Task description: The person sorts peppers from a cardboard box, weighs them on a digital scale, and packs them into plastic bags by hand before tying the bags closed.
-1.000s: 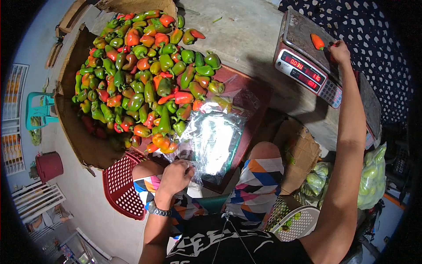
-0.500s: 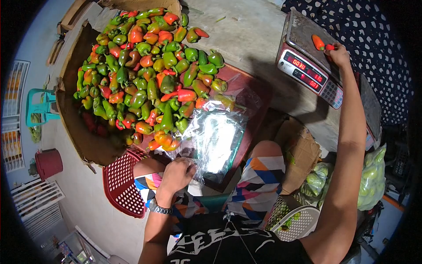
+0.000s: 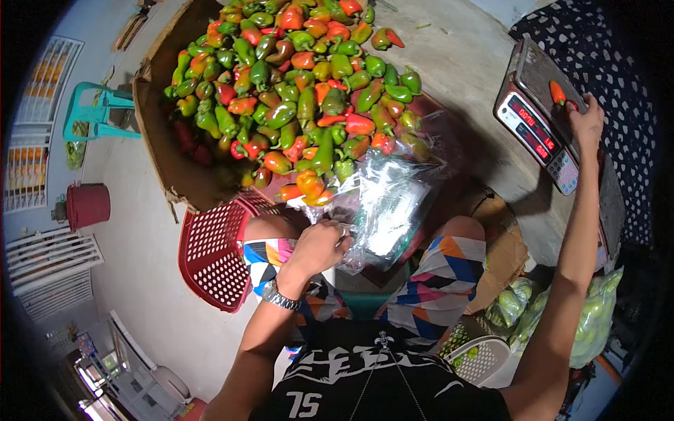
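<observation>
My right hand (image 3: 587, 125) is at the top right, its fingers curled over the metal pan of a digital scale (image 3: 528, 130). An orange-red pepper (image 3: 557, 92) lies on the pan by the fingertips. A second pepper seems to be under those fingers, mostly hidden. Low in the middle, my left hand (image 3: 321, 247) pinches the near edge of a clear plastic bag (image 3: 390, 203). That bag lies beside a large heap of green, red and orange peppers (image 3: 281, 112), partly covering a few of them.
A torn cardboard box (image 3: 158, 133) walls the heap's left side. A red perforated basket (image 3: 214, 256) sits below it. Bagged green produce (image 3: 593, 316) and a pale basket (image 3: 484, 358) are at lower right. A teal stool (image 3: 102, 112) stands at far left.
The view has shifted, so the heap and scale sit further right in the picture. The scale's lit digits differ. My right hand stays at the pan, and my left keeps hold of the plastic bag.
</observation>
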`<state>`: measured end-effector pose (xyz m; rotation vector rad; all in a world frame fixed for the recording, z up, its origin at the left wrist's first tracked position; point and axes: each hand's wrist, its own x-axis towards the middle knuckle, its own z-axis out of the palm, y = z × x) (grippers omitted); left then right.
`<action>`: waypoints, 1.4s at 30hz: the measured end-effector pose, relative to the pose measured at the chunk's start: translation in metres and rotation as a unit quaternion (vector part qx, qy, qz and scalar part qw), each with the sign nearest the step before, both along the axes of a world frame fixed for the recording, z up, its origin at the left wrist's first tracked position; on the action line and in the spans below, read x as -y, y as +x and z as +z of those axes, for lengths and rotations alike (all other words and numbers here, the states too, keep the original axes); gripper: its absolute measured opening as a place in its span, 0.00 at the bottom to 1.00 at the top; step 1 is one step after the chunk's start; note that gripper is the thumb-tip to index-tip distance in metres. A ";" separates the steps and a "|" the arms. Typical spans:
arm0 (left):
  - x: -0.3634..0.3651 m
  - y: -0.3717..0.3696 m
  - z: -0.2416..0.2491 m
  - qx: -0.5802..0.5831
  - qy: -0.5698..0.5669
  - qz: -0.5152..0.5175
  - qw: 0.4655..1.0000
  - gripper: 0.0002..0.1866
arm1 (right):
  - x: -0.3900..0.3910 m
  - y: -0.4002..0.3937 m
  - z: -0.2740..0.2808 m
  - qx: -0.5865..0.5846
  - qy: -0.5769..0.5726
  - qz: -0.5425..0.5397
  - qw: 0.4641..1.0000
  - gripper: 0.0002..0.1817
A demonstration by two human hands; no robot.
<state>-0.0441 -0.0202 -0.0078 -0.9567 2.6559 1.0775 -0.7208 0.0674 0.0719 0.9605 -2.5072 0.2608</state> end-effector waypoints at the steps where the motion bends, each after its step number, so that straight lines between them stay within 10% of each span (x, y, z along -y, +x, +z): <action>1: 0.000 0.000 0.000 -0.007 -0.001 -0.001 1.000 0.11 | 0.014 0.037 0.006 -0.018 -0.043 0.067 0.997 0.28; 4: 0.001 0.001 0.002 -0.004 0.004 -0.004 1.000 0.11 | 0.062 0.184 0.029 0.152 -0.178 0.254 0.939 0.14; 7: 0.000 0.003 -0.002 -0.010 0.006 -0.009 1.000 0.11 | 0.114 0.308 -0.003 0.222 -0.017 0.409 0.885 0.13; 9: 0.000 0.003 -0.002 -0.014 0.013 -0.010 1.000 0.11 | 0.143 0.379 -0.057 0.199 -0.137 0.637 0.732 0.13; 11: 0.000 0.002 0.001 -0.018 0.022 -0.006 1.000 0.11 | 0.159 0.444 -0.057 0.192 0.182 0.621 0.738 0.27; 15: -0.001 0.008 -0.007 -0.006 0.018 -0.001 1.000 0.11 | 0.176 0.477 -0.095 0.177 0.170 0.645 0.724 0.18; 21: 0.000 0.014 0.005 -0.008 0.013 -0.004 1.000 0.09 | 0.167 0.433 -0.052 0.576 -0.100 0.447 0.677 0.20; 25: -0.003 0.009 -0.003 -0.025 0.018 -0.003 1.000 0.08 | 0.140 0.404 -0.070 0.861 -0.322 0.222 0.325 0.20; 33: -0.003 0.002 -0.010 -0.028 0.017 -0.012 0.999 0.06 | 0.130 0.367 -0.081 0.890 -0.431 0.046 0.138 0.18; 34: -0.003 0.002 -0.010 -0.020 0.016 -0.013 1.000 0.06 | 0.136 0.374 -0.062 0.878 -0.436 -0.058 0.186 0.14; 38: -0.003 -0.004 -0.008 -0.003 0.018 -0.013 1.000 0.07 | 0.133 0.329 -0.108 0.897 -0.397 0.117 0.157 0.13; 42: -0.004 -0.005 -0.011 -0.011 0.002 -0.019 1.000 0.08 | 0.116 0.311 -0.083 0.842 -0.429 0.133 0.298 0.12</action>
